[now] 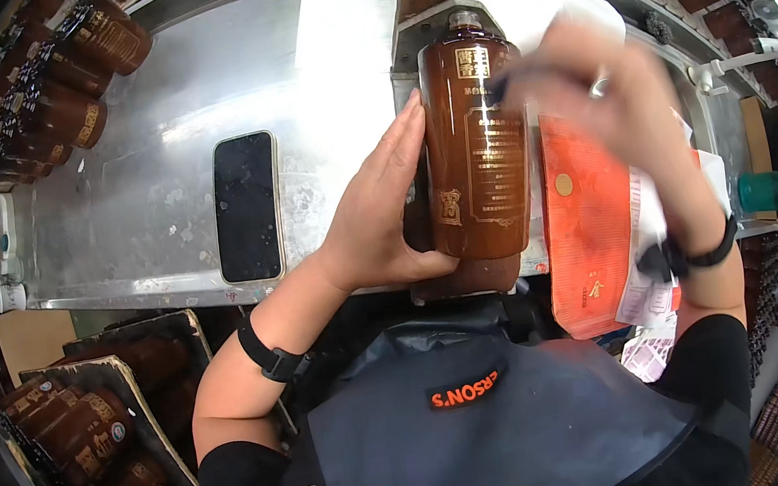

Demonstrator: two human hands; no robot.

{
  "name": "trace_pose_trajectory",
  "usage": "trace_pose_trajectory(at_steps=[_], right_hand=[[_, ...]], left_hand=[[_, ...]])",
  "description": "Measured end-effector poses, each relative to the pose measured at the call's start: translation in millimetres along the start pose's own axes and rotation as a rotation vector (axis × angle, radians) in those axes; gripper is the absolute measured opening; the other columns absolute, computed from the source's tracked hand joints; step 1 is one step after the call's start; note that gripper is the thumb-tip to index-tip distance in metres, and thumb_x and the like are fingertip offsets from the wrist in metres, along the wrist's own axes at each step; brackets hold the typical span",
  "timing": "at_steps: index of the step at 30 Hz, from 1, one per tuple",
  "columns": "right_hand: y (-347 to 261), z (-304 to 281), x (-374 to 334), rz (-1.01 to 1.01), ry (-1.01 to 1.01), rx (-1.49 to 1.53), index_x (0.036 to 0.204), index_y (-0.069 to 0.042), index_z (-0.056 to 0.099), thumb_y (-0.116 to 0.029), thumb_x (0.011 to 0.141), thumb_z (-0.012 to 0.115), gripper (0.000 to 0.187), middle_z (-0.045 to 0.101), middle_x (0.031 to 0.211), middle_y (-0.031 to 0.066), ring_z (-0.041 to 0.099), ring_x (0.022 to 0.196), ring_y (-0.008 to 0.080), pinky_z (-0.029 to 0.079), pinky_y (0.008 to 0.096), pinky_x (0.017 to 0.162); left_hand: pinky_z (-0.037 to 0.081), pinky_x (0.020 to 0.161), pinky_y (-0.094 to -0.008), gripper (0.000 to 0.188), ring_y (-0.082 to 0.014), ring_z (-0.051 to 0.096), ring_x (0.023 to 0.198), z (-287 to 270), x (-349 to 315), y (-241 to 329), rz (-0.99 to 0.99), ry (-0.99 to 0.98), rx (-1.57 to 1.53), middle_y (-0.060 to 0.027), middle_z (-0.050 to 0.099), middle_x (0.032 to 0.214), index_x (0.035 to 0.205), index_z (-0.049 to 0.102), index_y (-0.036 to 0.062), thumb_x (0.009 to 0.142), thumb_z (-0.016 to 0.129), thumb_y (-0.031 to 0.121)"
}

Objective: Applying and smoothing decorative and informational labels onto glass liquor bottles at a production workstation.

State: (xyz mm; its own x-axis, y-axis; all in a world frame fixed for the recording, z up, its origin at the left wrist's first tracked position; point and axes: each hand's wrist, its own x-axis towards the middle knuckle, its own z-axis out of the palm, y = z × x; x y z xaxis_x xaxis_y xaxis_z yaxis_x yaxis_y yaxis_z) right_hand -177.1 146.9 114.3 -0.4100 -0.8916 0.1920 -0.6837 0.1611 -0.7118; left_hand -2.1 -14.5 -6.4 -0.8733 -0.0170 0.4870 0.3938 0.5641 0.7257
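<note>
A metal workbench [152, 208] is stretching away beyond the grip and out to its left, while a dark grey apron [500, 448] is filling the space on the near side. Down to the left, well apart from the grip, a wood-edged crate [137, 406] is holding brown bottles. Just right of the grip, orange-red packaging [586, 214] with gold print is lying near the gripped piece. That piece, a brown glass bottle [476, 154] with gold lettering, is resting directly against the palm side of the left hand [376, 220], its neck pointing away from the person at a metal bracket [406, 51]. The hand is spreading wide around the bottle's left side, its fingers running up along the glass and its thumb pressing near the base, so it is having hold of the bottle. Across from it, the right hand [584, 98] is blurring over the bottle's upper right; how far its fingers are closing I cannot tell. A black smartphone [249, 209] is lying left of the grip, apart from it. By the right fingertips a small dark piece [498, 89] is showing, too blurred to identify.
</note>
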Motion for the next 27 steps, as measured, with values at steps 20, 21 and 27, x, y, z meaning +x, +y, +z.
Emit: trace_pose_trajectory(at_steps=[20, 21, 27], right_hand=[[1.7, -3.7, 3.2, -0.454, 0.130, -0.519, 0.099, -0.005, 0.071, -0.001, 0.075, 0.072, 0.025, 0.062, 0.082, 0.0090, 0.061, 0.073, 0.0260, 0.049, 0.0332, 0.066], [7.0, 20.4, -20.5, -0.465, 0.005, -0.285, 0.100, -0.006, 0.071, -0.001, 0.074, 0.072, 0.026, 0.062, 0.083, 0.0091, 0.061, 0.074, 0.0261, 0.049, 0.0336, 0.065], [6.7, -30.1, 28.0, -0.300, 0.316, -0.633, 0.097, -0.006, 0.073, -0.003, 0.076, 0.070, 0.022, 0.062, 0.079, 0.0099, 0.060, 0.078, 0.0244, 0.048, 0.0338, 0.068]], left_hand=[[0.029, 0.117, -0.0437, 0.123, -0.0431, 0.027, 0.143, -3.8, -0.8, -0.5, -0.018, -0.045, 0.023, -0.0297, 0.021, 0.155, 0.152, 0.014, -0.0053, 0.056, 0.085, 0.025], [0.028, 0.117, -0.0438, 0.123, -0.0432, 0.026, 0.143, -3.8, 0.7, -1.0, -0.033, -0.075, -0.002, -0.0302, 0.020, 0.155, 0.152, 0.012, -0.0058, 0.057, 0.084, 0.025], [0.024, 0.119, -0.0421, 0.120, -0.0436, 0.020, 0.145, -4.6, -0.9, 4.1, -0.057, -0.118, -0.001, -0.0316, 0.015, 0.156, 0.152, 0.007, -0.0060, 0.062, 0.081, 0.023]])
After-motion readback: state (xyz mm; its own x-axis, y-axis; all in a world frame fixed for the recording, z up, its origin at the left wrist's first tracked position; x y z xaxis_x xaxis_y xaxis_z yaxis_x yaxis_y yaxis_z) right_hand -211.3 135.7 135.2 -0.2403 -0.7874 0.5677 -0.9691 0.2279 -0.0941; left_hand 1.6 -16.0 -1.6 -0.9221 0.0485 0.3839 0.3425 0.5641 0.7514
